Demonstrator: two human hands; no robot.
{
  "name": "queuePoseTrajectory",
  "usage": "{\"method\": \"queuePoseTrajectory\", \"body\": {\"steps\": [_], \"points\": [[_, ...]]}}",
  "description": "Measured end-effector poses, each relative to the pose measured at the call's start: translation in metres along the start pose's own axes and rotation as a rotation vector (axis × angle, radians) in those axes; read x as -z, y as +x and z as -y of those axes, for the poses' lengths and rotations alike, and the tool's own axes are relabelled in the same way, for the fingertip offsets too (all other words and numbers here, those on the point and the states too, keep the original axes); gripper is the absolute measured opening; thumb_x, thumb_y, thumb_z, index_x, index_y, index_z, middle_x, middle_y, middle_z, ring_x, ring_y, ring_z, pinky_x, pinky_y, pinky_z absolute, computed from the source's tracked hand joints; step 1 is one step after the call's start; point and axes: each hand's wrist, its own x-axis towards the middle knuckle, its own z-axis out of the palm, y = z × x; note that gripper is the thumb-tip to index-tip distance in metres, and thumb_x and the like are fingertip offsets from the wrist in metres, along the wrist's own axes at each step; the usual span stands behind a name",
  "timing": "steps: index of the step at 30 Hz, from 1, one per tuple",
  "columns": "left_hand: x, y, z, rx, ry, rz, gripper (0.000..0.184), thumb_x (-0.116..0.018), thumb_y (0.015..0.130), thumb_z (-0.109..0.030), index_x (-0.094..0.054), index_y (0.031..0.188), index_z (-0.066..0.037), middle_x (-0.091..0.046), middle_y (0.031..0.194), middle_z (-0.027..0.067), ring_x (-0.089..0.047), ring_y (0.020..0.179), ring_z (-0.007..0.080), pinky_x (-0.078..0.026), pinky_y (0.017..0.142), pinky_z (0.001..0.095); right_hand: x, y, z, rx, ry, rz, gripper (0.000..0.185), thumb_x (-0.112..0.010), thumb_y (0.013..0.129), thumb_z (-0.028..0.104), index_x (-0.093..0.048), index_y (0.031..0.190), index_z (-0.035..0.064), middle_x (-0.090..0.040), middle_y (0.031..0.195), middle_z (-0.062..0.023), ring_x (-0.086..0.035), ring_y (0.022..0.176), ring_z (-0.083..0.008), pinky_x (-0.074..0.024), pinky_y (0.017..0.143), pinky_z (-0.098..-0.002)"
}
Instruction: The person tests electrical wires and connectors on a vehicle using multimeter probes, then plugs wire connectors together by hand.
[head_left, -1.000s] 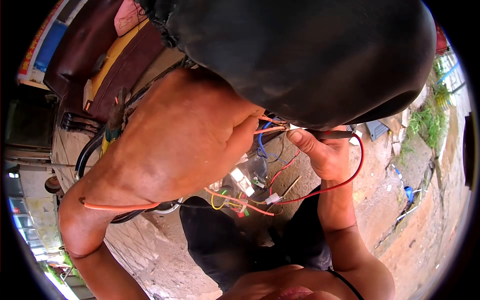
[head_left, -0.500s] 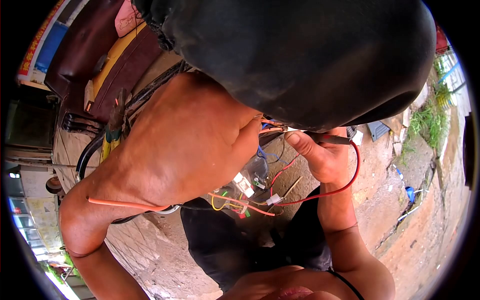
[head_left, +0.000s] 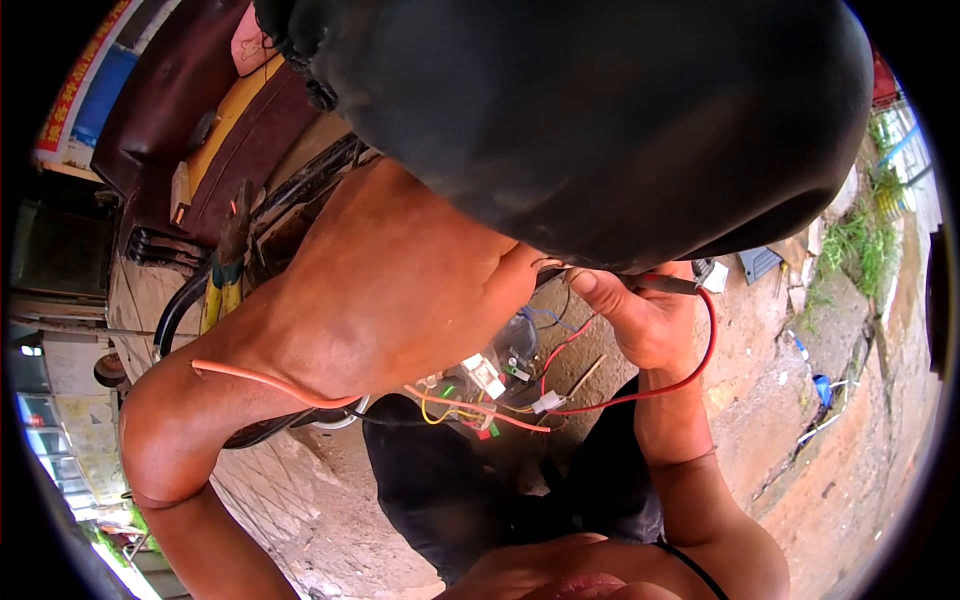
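Observation:
My left hand (head_left: 430, 275), curled and seen from its back, grips orange wires (head_left: 550, 265) whose ends show at its fingers; its fingertips are mostly hidden. A loose orange wire (head_left: 265, 380) crosses my left wrist. Close beside it, my right hand (head_left: 645, 315) is closed around a dark, sleeve-like piece with a red stripe (head_left: 665, 284), from which a red cable (head_left: 714, 340) loops down to a white connector (head_left: 548, 402). Below my hands hang thin yellow and blue wires and a white plastic block (head_left: 484, 375). What lies between my hands is partly covered by a large black shape (head_left: 620, 120).
Yellow-handled pliers (head_left: 228, 270) stand at the left near black cables. A dark red sofa (head_left: 165, 90) is at the upper left. Dark-trousered legs (head_left: 430, 470) are below, over a stone floor (head_left: 780, 470). Grass (head_left: 860, 250) grows at the right.
My left hand has turned and moved slightly right, nearer my right hand. The loose orange wire at my wrist has risen, and less of the wires between my hands shows.

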Motion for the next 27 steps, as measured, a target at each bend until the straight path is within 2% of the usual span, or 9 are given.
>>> {"method": "queuePoseTrajectory", "body": {"steps": [8,11,14,17,20,22,27], "points": [[-0.002,0.005,0.002,-0.071,0.019,-0.007,0.013,-0.063,0.081,-0.010,-0.068,0.090,-0.002,-0.067,0.078,0.0154,-0.065,0.071,0.0376,-0.052,0.067,0.0473,0.002,0.000,-0.003,0.061,-0.096,0.006,0.025,-0.083,0.082,0.008,-0.073,0.105,0.0051,-0.064,0.095,-0.0011,-0.058,0.084,-0.0092,-0.0458,0.074,-0.0256],[-0.009,0.007,-0.001,-0.132,0.129,-0.123,0.012,-0.062,0.082,-0.009,-0.068,0.090,-0.002,-0.067,0.079,0.0152,-0.066,0.074,0.0363,-0.052,0.068,0.0460,0.003,0.000,-0.002,0.067,-0.133,0.012,0.026,-0.082,0.081,0.007,-0.073,0.105,0.0050,-0.065,0.097,-0.0015,-0.059,0.085,-0.0094,-0.0460,0.074,-0.0255],[0.002,0.006,-0.005,-0.047,0.090,0.065,0.014,-0.063,0.083,-0.011,-0.069,0.093,-0.003,-0.069,0.085,0.0146,-0.067,0.080,0.0363,-0.052,0.072,0.0459,0.001,0.000,-0.004,0.067,-0.101,0.000,0.026,-0.081,0.082,0.007,-0.073,0.106,0.0050,-0.065,0.099,-0.0016,-0.059,0.086,-0.0097,-0.0461,0.075,-0.0255],[0.000,0.006,-0.002,-0.057,0.016,-0.007,0.018,-0.064,0.085,-0.014,-0.070,0.099,-0.006,-0.070,0.090,0.0146,-0.067,0.085,0.0371,-0.052,0.075,0.0472,-0.001,0.003,0.000,0.071,-0.032,-0.008,0.025,-0.080,0.082,0.006,-0.072,0.106,0.0047,-0.064,0.100,-0.0015,-0.059,0.086,-0.0095,-0.0458,0.076,-0.0250],[0.007,0.004,-0.001,0.072,-0.062,0.090,0.026,-0.074,0.086,-0.019,-0.070,0.108,-0.006,-0.070,0.098,0.0125,-0.067,0.086,0.0320,-0.053,0.075,0.0419,-0.001,0.004,-0.001,0.069,0.008,0.011,0.024,-0.079,0.083,0.006,-0.072,0.105,0.0046,-0.064,0.100,-0.0011,-0.058,0.086,-0.0087,-0.0447,0.075,-0.0242],[0.022,0.007,-0.009,0.106,-0.055,0.135,0.025,-0.073,0.087,-0.019,-0.070,0.108,-0.006,-0.071,0.096,0.0124,-0.068,0.085,0.0317,-0.053,0.075,0.0397,0.001,0.003,0.000,0.041,-0.020,0.021,0.023,-0.079,0.082,0.005,-0.072,0.105,0.0044,-0.063,0.101,-0.0009,-0.057,0.086,-0.0083,-0.0438,0.074,-0.0237],[0.045,0.007,-0.007,-0.022,-0.047,0.211,0.021,-0.069,0.090,-0.017,-0.071,0.107,-0.003,-0.072,0.092,0.0133,-0.070,0.083,0.0311,-0.053,0.074,0.0359,-0.001,0.005,0.003,0.022,0.022,0.033,0.023,-0.078,0.082,0.006,-0.072,0.104,0.0045,-0.063,0.103,-0.0005,-0.056,0.084,-0.0081,-0.0421,0.072,-0.0232]]}}
